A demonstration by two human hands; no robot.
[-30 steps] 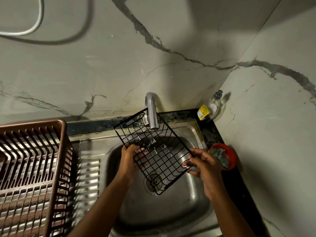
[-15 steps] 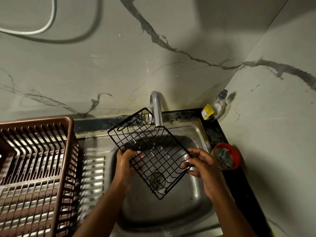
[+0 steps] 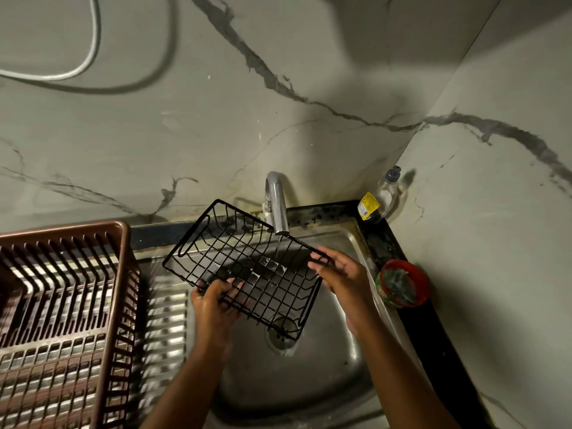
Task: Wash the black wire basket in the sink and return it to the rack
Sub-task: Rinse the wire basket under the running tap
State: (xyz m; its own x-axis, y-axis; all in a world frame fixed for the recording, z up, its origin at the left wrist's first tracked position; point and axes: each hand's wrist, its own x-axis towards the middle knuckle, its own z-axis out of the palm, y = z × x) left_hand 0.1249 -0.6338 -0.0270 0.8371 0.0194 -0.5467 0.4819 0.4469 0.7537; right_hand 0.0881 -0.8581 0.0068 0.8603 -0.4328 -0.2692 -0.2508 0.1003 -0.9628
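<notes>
Steel sink (image 3: pixel 346 360), marble-tiled corner: both hands, left hand (image 3: pixel 213 308) and right hand (image 3: pixel 343 274), grip the black wire basket (image 3: pixel 247 261) under the chrome tap (image 3: pixel 277 205). Rinsing step; next likely needs turning it.

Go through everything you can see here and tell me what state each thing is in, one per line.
Tap: running, thin stream falling onto the basket.
Black wire basket: held tilted over the sink, under the stream.
Left hand: grips the basket's near edge.
Right hand: fingers on the basket's right rim.
Sink: wet, drain uncovered.
Brown rack: nothing visible inside.
Soap bottle: upright, capped.
Red bowl: holds a scrubber.
</notes>
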